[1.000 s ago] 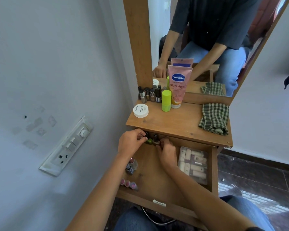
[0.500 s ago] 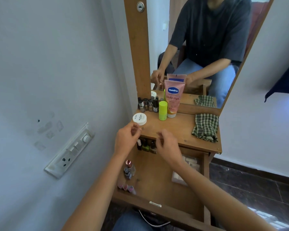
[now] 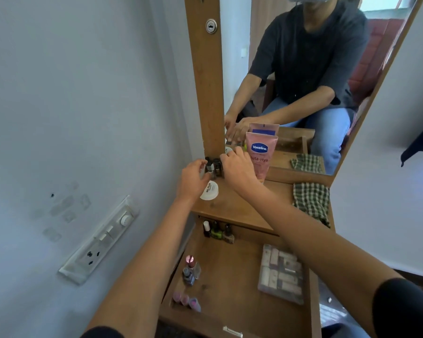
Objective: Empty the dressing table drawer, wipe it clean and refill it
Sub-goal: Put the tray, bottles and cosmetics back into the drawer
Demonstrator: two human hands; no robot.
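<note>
The dressing table drawer [image 3: 232, 276] is pulled open below me. Inside it are three nail polish bottles at the back [image 3: 217, 231], two more by the left wall [image 3: 191, 270], pink-capped tubes [image 3: 186, 301] at the front left and a clear box [image 3: 281, 272] on the right. On the tabletop [image 3: 242, 208], a row of small dark nail polish bottles [image 3: 213, 165] stands at the back left. My left hand [image 3: 192, 181] pinches a bottle at that row. My right hand [image 3: 238, 170] closes on a bottle from the other side.
A white jar [image 3: 209, 190], a pink Vaseline tube [image 3: 260, 154] and a green checked cloth [image 3: 311, 203] are on the tabletop. The mirror [image 3: 303, 81] rises behind it. A wall switch panel [image 3: 100, 240] is at the left.
Both hands rose from the back of the drawer to the bottle row on the tabletop. Fewer bottles stand at the drawer's back.
</note>
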